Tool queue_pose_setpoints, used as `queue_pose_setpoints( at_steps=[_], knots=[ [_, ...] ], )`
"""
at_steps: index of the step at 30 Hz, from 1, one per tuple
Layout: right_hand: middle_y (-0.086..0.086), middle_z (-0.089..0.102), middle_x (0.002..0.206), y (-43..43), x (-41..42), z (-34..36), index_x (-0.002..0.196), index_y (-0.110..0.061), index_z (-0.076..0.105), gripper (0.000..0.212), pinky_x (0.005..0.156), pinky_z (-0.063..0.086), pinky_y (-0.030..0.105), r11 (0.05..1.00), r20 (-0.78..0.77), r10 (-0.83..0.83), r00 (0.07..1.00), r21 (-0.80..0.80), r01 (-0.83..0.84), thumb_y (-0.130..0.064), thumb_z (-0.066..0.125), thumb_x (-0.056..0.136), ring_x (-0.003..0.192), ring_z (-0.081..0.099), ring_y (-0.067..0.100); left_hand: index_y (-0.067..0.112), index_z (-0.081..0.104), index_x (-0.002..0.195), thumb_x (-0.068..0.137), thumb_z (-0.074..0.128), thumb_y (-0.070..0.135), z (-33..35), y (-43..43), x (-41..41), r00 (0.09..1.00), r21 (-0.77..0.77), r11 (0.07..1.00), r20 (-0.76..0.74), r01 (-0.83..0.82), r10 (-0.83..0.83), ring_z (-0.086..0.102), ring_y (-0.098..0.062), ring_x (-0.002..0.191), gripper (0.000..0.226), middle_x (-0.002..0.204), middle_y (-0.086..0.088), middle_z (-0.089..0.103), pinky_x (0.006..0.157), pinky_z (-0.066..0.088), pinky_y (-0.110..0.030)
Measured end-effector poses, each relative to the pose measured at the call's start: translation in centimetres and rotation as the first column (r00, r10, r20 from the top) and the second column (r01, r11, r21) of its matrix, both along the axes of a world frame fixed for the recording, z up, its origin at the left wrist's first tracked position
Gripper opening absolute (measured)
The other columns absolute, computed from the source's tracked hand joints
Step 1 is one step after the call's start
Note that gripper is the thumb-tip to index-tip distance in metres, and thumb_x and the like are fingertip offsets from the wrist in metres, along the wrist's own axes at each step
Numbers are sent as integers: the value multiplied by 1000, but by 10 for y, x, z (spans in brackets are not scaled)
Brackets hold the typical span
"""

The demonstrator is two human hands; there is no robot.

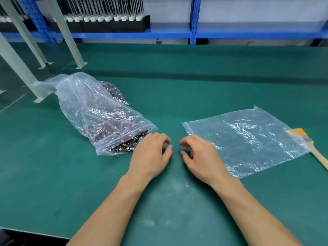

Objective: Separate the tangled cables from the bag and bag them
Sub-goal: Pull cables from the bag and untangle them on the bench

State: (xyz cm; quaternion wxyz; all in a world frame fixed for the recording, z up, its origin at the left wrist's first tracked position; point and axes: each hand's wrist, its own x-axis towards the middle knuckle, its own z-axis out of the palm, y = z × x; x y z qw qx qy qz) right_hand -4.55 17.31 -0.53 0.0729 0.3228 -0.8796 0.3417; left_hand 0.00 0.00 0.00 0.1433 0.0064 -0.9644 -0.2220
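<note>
The cables [128,145] are a dark tangle with small white connectors. They fill a clear zip bag [92,110] that lies slumped on its side on the left part of the green desk [177,89]. The bag's mouth is open toward us, and a clump of cables shows right at the opening. A second, smaller packed bag [115,92] lies just behind it, touching it.

Our left grip [150,153] sits just beside that open mouth, with the knuckles near the spilled clump. It is released: the fingers are loosely curled and we see nothing between them. Our right grip [200,157] faces it a little apart, also released, with thumb and fingertips bent inward around nothing we can make out. Both forearms reach in bare from the near edge of the desk.

The right grip overlaps the near left edge of an empty clear bag [248,139], which lies flat and wrinkled on the right part of the desk. We cannot tell whether the two touch. At the bag's far right corner a brush [317,153] with a pale wooden handle and a yellow head lies partly under the plastic.

Pale posts [69,38] stand on the desk at the far left. Beyond the desk a blue shelf rack [194,20] carries a row of black items with white caps [106,19].
</note>
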Motion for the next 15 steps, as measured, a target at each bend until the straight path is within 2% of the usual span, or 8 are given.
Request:
queue_pose_setpoints(
  at_steps=[2, 5, 7, 10, 12, 15],
  knots=[
    [-5, 63, 93, -1, 1, 3, 102, -15, 68, 21, 72, 48, 30, 1000, 6, -13, 1000, 16, 13, -7, 70, 84, 65, 41, -3, 20, 67, 102, 90, 63, 23, 3, -9, 5, 996, -24, 998, -71, -56, 55, 58, -22, 91, 12, 90, 5, 66, 85, 46, -37],
    [-3, 63, 97, -9, 6, 5, 105, -15, 68, 18, 77, 50, 34, 998, 16, 26, 1000, 58, -26, -10, 67, 88, 75, 46, 6, 13, 68, 105, 89, 57, 10, 3, -23, 12, 981, -13, 996, -176, -88, 84, 60, -27, 95, 20, 100, -1, 67, 87, 48, -41],
    [1, 64, 103, -21, 9, 7, 110, -13, 69, 19, 83, 47, 33, 994, -13, 67, 998, 89, -66, -13, 64, 92, 88, 55, 17, 11, 68, 106, 88, 49, 6, 6, -27, 14, 965, 43, 996, -250, -74, 82, 60, -25, 96, 26, 101, -2, 67, 87, 46, -35],
    [4, 64, 116, -47, 6, 10, 121, -10, 67, 26, 95, 39, 30, 986, -31, 124, 992, 119, -120, -15, 58, 97, 109, 53, 26, 11, 67, 108, 91, 45, 4, 13, -33, 14, 940, 173, 984, -330, -33, 89, 60, -16, 94, 29, 101, 2, 66, 86, 44, -23],
    [4, 62, 125, -66, 2, 13, 127, -9, 63, 31, 101, 38, 31, 980, -20, 155, 988, 127, -151, -21, 56, 99, 115, 49, 27, 12, 66, 111, 94, 44, 6, 18, -35, 13, 929, 259, 966, -359, 4, 93, 59, -11, 97, 28, 104, 4, 65, 88, 46, -23],
    [2, 61, 128, -94, -4, 16, 130, -10, 60, 38, 102, 40, 34, 980, 18, 173, 985, 93, -174, -30, 58, 98, 114, 48, 27, 14, 63, 115, 96, 42, 10, 24, -40, 12, 916, 342, 939, -384, 28, 112, 58, -5, 103, 28, 109, 5, 64, 89, 44, -19]
  ],
)
